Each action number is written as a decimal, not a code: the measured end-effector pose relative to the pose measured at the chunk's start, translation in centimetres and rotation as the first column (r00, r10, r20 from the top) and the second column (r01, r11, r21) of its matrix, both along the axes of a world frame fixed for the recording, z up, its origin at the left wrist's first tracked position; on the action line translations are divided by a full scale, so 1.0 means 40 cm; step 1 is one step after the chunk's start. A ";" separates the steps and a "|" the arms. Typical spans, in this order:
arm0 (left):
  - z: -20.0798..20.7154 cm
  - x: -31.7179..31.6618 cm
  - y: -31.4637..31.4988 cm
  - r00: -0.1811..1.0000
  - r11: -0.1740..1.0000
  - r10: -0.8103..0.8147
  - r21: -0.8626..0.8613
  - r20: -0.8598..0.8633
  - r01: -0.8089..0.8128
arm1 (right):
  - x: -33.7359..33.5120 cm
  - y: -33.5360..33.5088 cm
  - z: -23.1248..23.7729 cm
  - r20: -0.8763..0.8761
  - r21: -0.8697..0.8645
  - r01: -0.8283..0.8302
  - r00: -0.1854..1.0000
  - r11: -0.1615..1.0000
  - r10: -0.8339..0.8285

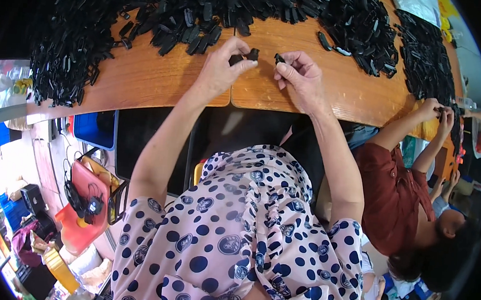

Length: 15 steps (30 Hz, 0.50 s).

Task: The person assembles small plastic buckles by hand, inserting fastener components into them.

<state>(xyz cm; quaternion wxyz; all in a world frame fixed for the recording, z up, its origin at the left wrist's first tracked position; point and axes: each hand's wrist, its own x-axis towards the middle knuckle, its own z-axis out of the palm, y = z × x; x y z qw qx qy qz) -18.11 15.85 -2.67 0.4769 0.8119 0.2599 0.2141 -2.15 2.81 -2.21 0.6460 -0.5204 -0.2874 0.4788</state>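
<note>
Above the near edge of a wooden table (161,83), both my hands are raised and a little apart. My left hand (224,65) pinches a small black plastic piece (253,54) between thumb and fingers. Another small black piece (280,58) sits in the fingertips of my right hand (301,76). The exact kind of these pieces is too small to make out. Beyond my hands lies a wide heap of black plastic pieces (205,14), many of them long and narrow.
More black pieces (365,36) are piled at the far right, and a heap (62,65) reaches the left edge. A co-worker in a dark red shirt (393,199) works at the right. Left of me stand a blue bin (94,128) and a red chair (89,195) with black cables.
</note>
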 end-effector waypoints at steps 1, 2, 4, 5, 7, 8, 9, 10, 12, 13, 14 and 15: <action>0.009 0.006 -0.034 0.995 0.995 0.043 -0.098 0.087 -0.034 | -0.006 -0.013 0.003 -0.103 0.012 -0.003 0.995 1.000 0.005; 0.016 0.006 -0.060 0.981 0.978 0.095 -0.197 0.167 -0.062 | -0.011 -0.021 0.007 -0.104 0.012 0.002 0.995 1.000 -0.001; 0.017 0.006 -0.084 0.985 0.979 0.068 -0.202 0.162 -0.034 | -0.019 -0.035 0.016 -0.093 0.001 -0.050 0.994 0.999 0.050; 0.016 0.004 -0.090 0.986 0.987 0.021 -0.159 0.165 0.006 | -0.024 -0.038 0.028 -0.038 0.008 -0.057 0.998 0.998 0.057; 0.020 -0.001 -0.102 0.985 0.995 -0.027 -0.093 0.168 0.043 | -0.022 -0.050 0.028 0.005 -0.011 -0.079 0.997 0.997 0.079; 0.028 -0.003 -0.106 0.986 0.995 -0.031 -0.092 0.167 0.047 | -0.020 -0.056 0.029 0.051 -0.033 -0.105 0.993 0.994 0.107; 0.034 -0.006 -0.108 0.990 0.995 -0.050 -0.083 0.132 0.061 | -0.016 -0.064 0.030 0.050 -0.032 -0.102 0.993 0.994 0.103; 0.039 -0.010 -0.111 0.993 0.994 -0.068 -0.076 0.097 0.076 | -0.012 -0.071 0.030 0.087 -0.050 -0.127 0.988 0.991 0.131; 0.045 -0.016 -0.114 0.992 0.996 -0.079 -0.030 0.095 0.082 | -0.007 -0.078 0.030 0.121 -0.066 -0.153 0.980 0.986 0.160; 0.048 -0.020 -0.116 0.992 0.996 -0.089 0.016 0.094 0.088 | -0.007 -0.080 0.030 0.153 -0.062 -0.168 0.972 0.984 0.176; 0.048 -0.025 -0.120 0.992 0.996 -0.087 0.013 0.092 0.086 | -0.007 -0.083 0.030 0.183 -0.061 -0.185 0.964 0.981 0.193; 0.048 -0.029 -0.123 0.993 0.992 -0.105 0.083 0.049 0.100 | -0.007 -0.086 0.031 0.181 -0.063 -0.187 0.964 0.980 0.196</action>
